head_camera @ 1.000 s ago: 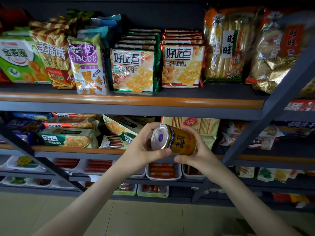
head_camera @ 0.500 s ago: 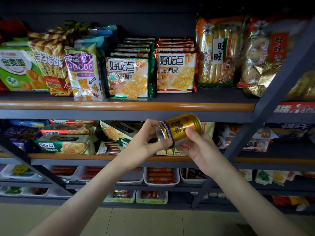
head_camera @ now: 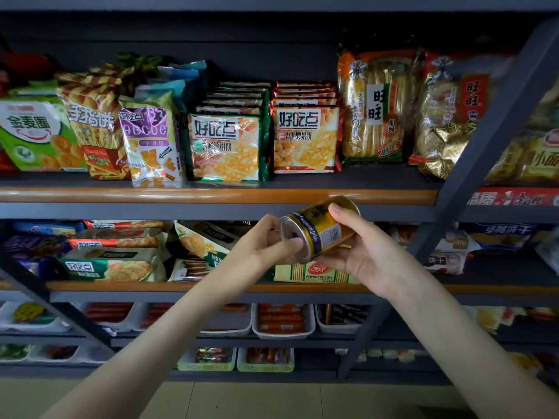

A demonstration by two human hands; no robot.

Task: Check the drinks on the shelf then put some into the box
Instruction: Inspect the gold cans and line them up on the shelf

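Note:
A gold drink can point(head_camera: 320, 229) lies tilted on its side in front of the shelves, one silver end facing me. My left hand point(head_camera: 266, 247) pinches that near end between thumb and fingers. My right hand point(head_camera: 367, 252) cups the can's body from the right and below, with the index finger laid over its top. No box is in view.
A dark shelf unit point(head_camera: 211, 196) with wood-coloured edges holds snack bags and biscuit packs on two levels. Lower shelves carry white trays point(head_camera: 282, 331) of sausages. A slanted grey post point(head_camera: 484, 140) crosses at the right. Pale floor tiles lie below.
Both hands have lifted the can slightly and turned it. The far end has swung up and to the right, and the label side with small print now faces me.

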